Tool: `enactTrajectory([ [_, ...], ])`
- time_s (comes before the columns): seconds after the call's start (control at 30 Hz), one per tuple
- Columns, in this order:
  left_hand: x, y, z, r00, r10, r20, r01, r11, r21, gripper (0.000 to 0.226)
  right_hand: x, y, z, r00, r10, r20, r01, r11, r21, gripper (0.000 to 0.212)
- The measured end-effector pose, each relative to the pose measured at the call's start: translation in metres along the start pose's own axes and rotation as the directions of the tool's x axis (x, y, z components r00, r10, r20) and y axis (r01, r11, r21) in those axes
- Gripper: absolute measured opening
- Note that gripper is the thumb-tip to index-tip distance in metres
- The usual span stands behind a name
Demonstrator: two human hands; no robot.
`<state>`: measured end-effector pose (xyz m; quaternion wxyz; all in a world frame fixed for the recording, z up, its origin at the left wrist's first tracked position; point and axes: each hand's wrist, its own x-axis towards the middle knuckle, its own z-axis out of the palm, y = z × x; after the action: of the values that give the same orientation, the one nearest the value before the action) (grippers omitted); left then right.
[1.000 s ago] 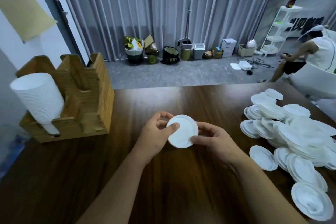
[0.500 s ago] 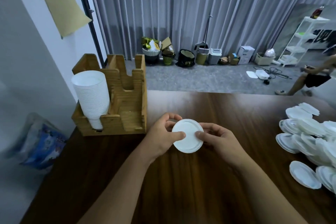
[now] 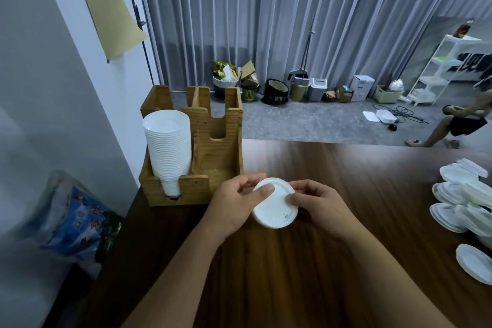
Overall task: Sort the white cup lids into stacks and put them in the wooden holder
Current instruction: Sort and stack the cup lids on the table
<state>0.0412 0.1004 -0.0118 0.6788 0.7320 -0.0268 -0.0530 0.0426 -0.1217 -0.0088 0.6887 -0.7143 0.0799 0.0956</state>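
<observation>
Dark wood counter (image 3: pixel 332 261) | both hands (image 3: pixel 234 205) (image 3: pixel 316 208) pinching white lid stack (image 3: pixel 274 204) mid-frame | risk: fumbling near wooden holder (image 3: pixel 213 157) left of centre.

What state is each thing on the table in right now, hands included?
Left hand: grips the held lids.
Right hand: pinches the same lids.
Held lids: above the table, tilted.
Wooden holder: upright, front right slot unfilled.
Stack of lids: in the holder's front left slot.
Loose lids: scattered, unsorted.

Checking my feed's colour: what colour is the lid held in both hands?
White, plain; the lid shows best in the head view, the only one.
</observation>
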Motion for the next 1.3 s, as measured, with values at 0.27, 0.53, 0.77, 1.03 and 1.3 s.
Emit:
enactTrajectory([
  [0.27,-0.014,0.010,-0.042,0.979,0.058,-0.196,-0.077,0.993,-0.089,0.018,0.009,-0.036,0.040,0.999,-0.044,-0.017,0.044,0.999,0.008,0.026],
  [0.53,-0.026,0.061,-0.096,0.853,0.170,-0.493,-0.203,0.979,-0.014,0.030,0.017,-0.108,0.092,0.968,-0.068,0.242,0.039,0.992,0.123,0.042],
  [0.77,0.011,0.120,-0.165,0.851,0.171,-0.496,-0.232,0.971,-0.064,0.012,0.067,-0.164,0.151,0.930,-0.128,0.344,0.060,0.978,0.199,0.027],
  [1.03,0.050,0.109,-0.199,0.839,-0.071,-0.540,-0.091,0.959,-0.267,0.013,0.102,-0.160,0.187,0.961,-0.005,0.277,-0.026,0.994,0.109,0.023],
  [1.3,0.055,0.088,-0.207,0.856,-0.063,-0.514,-0.037,0.982,-0.183,0.023,0.117,-0.143,0.186,0.964,-0.063,0.258,0.078,0.996,-0.050,0.020],
])
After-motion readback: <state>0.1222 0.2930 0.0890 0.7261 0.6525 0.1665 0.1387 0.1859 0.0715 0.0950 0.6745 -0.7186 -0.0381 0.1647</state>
